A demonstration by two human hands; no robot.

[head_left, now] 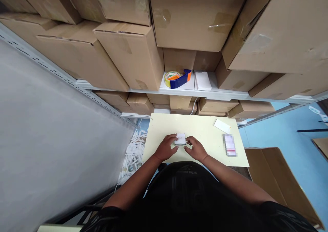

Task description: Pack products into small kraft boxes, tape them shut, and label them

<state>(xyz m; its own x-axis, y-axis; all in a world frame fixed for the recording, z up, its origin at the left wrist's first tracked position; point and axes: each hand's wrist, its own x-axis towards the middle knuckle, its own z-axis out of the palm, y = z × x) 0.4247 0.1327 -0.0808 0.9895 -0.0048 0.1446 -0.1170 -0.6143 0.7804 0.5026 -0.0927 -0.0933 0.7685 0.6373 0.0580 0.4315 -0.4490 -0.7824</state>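
Observation:
A small white box (180, 139) lies on the pale yellow tabletop (200, 126) right in front of me. My left hand (166, 147) curls its fingers round the box's left side. My right hand (196, 148) pinches its right side with fingers bent. Both hands rest on the table with the box held between them.
A white slip (222, 126) and a blurred small packet (230, 145) lie at the table's right. A tape dispenser (176, 78) and a white box (202, 81) sit on the shelf among stacked cartons (133, 54). An open carton (276, 180) stands at right, paper scraps (133, 151) lie at left.

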